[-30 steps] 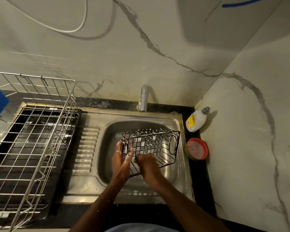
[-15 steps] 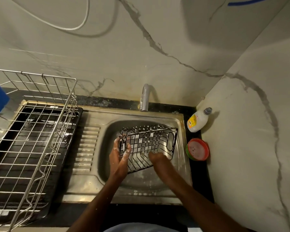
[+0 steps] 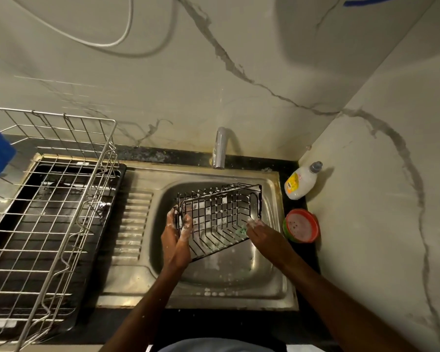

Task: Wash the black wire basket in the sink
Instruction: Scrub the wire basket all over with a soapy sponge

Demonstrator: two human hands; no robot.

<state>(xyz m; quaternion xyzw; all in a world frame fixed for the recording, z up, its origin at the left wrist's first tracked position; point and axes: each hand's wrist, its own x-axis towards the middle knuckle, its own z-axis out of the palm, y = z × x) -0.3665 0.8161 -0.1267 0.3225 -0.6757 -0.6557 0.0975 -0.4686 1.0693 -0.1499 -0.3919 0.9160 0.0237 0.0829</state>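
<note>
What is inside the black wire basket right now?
Inside the black wire basket, the right hand presses something green, apparently a scrubber, against the wires; soap foam clings to them. The hand covers most of the green thing. The left hand grips the basket's end.

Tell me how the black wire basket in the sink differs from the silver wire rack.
The black wire basket is dark, small, soapy and held tilted over the sink by the left hand; the silver wire rack is shiny, far larger, untouched, left of the basin. Both are open wire grids.
</note>
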